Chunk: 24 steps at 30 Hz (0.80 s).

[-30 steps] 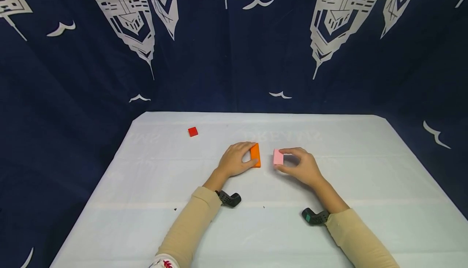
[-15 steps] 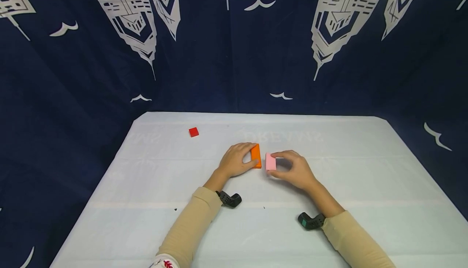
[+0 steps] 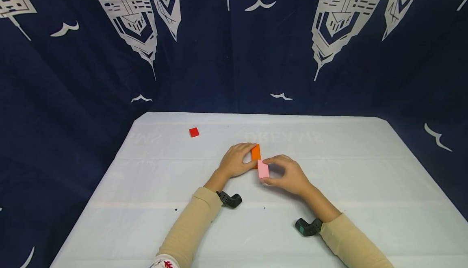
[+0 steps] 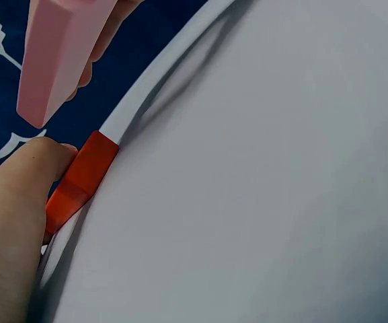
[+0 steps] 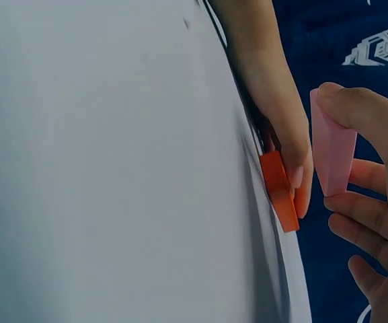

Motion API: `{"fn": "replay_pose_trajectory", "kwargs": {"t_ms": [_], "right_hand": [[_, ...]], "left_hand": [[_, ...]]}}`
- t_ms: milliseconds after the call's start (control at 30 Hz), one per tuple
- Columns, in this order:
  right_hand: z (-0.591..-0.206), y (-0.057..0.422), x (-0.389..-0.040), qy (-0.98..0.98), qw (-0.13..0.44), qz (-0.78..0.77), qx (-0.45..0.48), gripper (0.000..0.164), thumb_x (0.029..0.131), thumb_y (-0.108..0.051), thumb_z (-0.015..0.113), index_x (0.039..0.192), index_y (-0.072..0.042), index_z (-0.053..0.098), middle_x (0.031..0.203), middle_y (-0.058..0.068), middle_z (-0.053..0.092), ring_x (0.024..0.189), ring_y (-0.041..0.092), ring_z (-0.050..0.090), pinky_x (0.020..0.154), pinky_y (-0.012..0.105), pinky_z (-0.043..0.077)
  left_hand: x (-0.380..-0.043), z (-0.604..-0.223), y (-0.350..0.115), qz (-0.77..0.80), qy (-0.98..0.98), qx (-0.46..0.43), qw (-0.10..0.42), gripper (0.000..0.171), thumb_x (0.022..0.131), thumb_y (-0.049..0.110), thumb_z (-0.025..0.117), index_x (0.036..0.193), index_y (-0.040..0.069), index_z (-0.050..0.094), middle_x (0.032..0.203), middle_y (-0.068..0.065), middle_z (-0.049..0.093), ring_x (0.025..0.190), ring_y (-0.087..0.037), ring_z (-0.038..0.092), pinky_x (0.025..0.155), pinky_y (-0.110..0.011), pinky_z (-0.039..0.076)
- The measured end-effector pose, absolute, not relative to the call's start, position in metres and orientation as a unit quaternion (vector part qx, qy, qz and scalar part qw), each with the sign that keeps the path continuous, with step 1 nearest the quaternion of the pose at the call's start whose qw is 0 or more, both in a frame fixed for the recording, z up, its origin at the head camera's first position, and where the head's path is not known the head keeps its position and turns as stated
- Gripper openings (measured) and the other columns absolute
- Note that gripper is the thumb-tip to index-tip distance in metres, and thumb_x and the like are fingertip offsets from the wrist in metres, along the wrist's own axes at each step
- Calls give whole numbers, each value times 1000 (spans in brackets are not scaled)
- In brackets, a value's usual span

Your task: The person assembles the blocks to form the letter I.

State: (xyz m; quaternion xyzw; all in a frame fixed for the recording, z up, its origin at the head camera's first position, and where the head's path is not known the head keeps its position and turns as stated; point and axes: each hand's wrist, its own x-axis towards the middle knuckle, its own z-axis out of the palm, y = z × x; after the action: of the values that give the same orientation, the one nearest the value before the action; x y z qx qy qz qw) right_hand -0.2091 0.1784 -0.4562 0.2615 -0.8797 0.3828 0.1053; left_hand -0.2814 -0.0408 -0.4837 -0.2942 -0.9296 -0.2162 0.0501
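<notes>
An orange block lies on the white table, its long side running away from the person. My left hand grips it by its ends, thumb at the near end and fingers at the far end. In the right wrist view the orange block shows a notch in its side. My right hand pinches a pink block between thumb and fingers, raised above the table. In the head view the pink block overlaps the near end of the orange one. The left wrist view shows the pink block higher than the orange block.
A small red block lies on the white table toward its far left. Small dark specks dot the tabletop nearer the person. Behind the table's far edge hangs a dark blue cloth with white building and bird prints.
My right hand has moved left and toward the person, bringing the pink block from the right of the orange block to over its near end. The left hand and orange block have stayed put.
</notes>
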Motion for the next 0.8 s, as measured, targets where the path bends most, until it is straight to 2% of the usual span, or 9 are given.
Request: {"fn": "replay_pose_trajectory", "kwargs": {"t_ms": [367, 800], "right_hand": [[-461, 170, -205, -870, 112, 366, 312, 50, 68, -35, 89, 111, -15, 73, 106, -9, 69, 104, 14, 60, 94, 40, 48], [-471, 167, -201, -880, 100, 337, 318, 51, 68, -36, 88, 112, -13, 73, 107, -7, 70, 103, 14, 61, 93, 40, 49]], "left_hand": [[-283, -484, -40, -213, -929, -296, 59, 65, 93, 52, 57, 147, 19, 44, 147, -1, 47, 136, -21, 40, 113, -40, 29], [-282, -485, -41, -224, -926, -298, 54, 64, 92, 49, 58, 147, 19, 44, 147, 0, 46, 137, -21, 39, 114, -40, 28]]}}
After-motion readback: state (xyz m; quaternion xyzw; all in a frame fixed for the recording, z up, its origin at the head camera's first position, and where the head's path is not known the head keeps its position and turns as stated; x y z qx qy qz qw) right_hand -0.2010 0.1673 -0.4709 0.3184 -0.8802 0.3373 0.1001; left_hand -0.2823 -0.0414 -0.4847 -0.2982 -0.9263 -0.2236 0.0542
